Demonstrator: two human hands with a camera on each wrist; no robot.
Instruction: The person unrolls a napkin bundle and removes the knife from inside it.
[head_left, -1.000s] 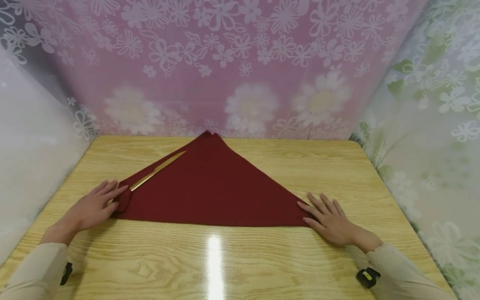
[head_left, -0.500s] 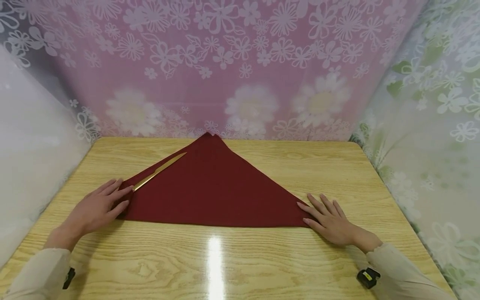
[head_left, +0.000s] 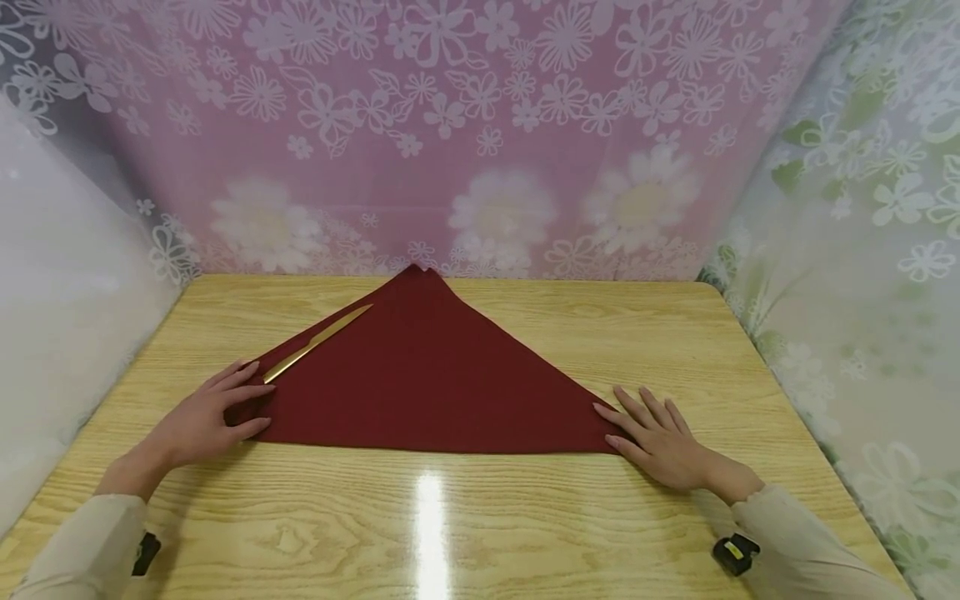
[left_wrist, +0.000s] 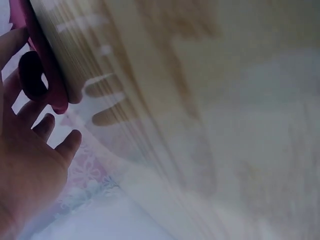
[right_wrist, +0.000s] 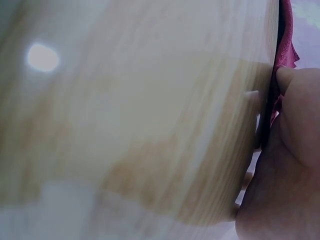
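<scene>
A dark red cloth napkin point(head_left: 435, 375) lies as a broad triangle, its point towards the back and its long edge towards me. Along its left slope rests a gold table knife point(head_left: 318, 343), its lower end hidden by the left hand and the cloth. My left hand point(head_left: 202, 417) holds the left corner, which is curled into a loose roll point(left_wrist: 34, 75), with the thumb in front and the fingers over it. At the opposite corner my right hand point(head_left: 667, 446) lies flat with spread fingers, thumb and index finger resting on the cloth.
The wood-grain table point(head_left: 337, 517) has a bright light reflection in front of the napkin. A pink flowered curtain point(head_left: 480, 133) closes off the back. Pale sheets hang along both sides. Each wrist carries a small black device point(head_left: 737, 555).
The left hand has moved a little to the right, taking the curled corner inward with it. The right hand, the knife and the rest of the napkin look unchanged.
</scene>
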